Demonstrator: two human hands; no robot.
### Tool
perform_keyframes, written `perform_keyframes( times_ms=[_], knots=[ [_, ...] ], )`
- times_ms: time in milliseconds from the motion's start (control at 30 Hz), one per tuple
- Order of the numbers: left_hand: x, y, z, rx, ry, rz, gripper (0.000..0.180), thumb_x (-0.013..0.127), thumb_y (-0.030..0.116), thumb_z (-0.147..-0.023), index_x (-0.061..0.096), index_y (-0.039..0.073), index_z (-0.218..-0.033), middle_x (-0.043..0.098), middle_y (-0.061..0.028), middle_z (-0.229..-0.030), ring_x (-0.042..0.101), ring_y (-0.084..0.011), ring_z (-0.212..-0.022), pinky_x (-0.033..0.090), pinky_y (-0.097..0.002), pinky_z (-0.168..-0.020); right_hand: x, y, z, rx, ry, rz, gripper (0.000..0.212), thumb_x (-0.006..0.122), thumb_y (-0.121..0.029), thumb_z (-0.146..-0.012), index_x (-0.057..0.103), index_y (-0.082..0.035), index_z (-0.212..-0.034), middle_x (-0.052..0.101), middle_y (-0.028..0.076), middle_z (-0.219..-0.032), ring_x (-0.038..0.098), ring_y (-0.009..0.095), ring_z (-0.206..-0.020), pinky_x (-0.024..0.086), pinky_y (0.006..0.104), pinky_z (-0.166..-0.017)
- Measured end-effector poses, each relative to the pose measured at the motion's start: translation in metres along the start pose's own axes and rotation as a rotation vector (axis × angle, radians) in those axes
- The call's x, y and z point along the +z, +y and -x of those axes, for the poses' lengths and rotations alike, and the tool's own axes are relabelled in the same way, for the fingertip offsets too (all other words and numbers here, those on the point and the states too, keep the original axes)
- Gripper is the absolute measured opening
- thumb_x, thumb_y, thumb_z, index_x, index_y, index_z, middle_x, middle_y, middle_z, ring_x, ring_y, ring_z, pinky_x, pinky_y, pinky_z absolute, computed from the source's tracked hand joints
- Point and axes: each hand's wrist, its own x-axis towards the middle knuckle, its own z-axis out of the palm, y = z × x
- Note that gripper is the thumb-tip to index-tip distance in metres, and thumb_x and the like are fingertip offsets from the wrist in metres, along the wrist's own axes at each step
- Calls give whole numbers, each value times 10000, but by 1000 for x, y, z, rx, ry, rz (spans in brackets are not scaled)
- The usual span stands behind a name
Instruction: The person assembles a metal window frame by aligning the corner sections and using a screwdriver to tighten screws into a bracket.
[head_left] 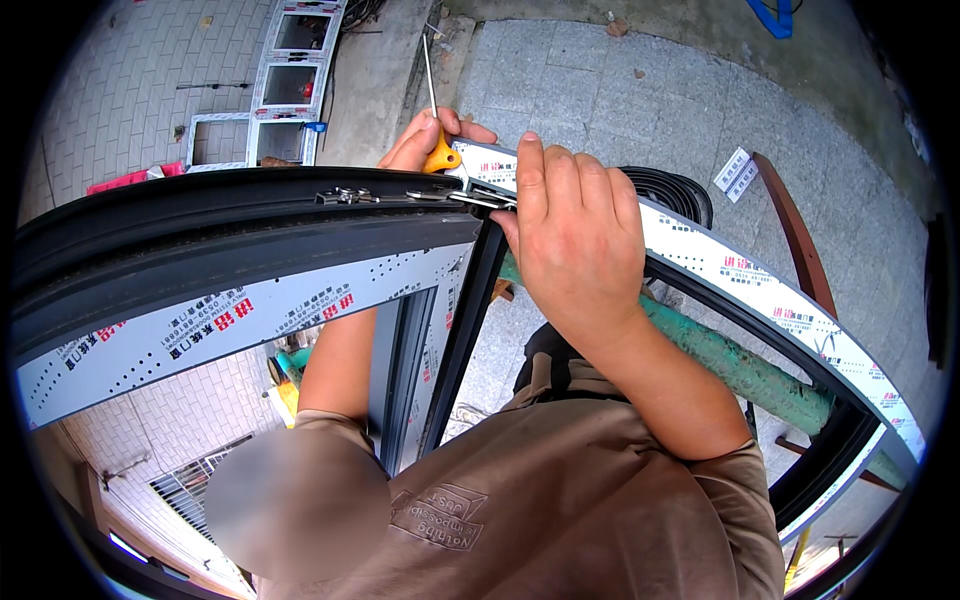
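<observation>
My left hand is beyond the dark window frame, closed round the yellow handle of a screwdriver, whose thin metal shaft points away from me. My right hand grips the corner of the window sash, fingers laid over its film-covered top edge and thumb below. Between my hands, a metal hinge arm links the sash and the frame. More metal hardware sits in the frame's channel to the left. My right palm hides part of the sash corner.
A thick green pipe runs behind the sash opening. A black coil lies on the paving beyond it, near a reddish-brown bar. White-framed panels lie at the upper left; a blue object is at the far right.
</observation>
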Motion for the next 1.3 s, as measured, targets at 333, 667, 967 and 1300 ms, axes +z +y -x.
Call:
perform_keyframes(
  times_ms=[333,667,967,1300],
  knots=[
    [8,2,2,3,38,-8,283,466,406,-1232,565,141,-1232,703,-176,-1323,784,-262,-1180,693,-351,-975,-1,1,0,-10,5,7,826,931,-350,-782,661,28,-1464,696,119,-1244,667,275,-1153,499,424,-1027],
    [-2,-1,-1,-4,-5,15,287,466,406,-1230,562,136,-1225,714,-185,-1323,784,-269,-1198,705,-379,-988,2,3,1,-39,11,39,704,783,-384,-904,682,52,-1446,672,101,-1192,624,257,-1114,469,420,-1065],
    [-1,-1,-1,-5,11,1,285,468,407,-1229,566,139,-1219,729,-184,-1307,788,-269,-1184,707,-377,-983,2,3,1,-34,4,44,685,778,-381,-911,688,44,-1441,674,98,-1189,626,252,-1113,470,413,-1062],
    [2,-1,0,-4,26,4,297,453,408,-1232,565,134,-1220,729,-183,-1301,791,-265,-1171,710,-368,-971,7,3,1,-39,38,58,619,738,-334,-927,705,37,-1422,684,99,-1169,639,251,-1088,482,409,-1046]
  ],
)
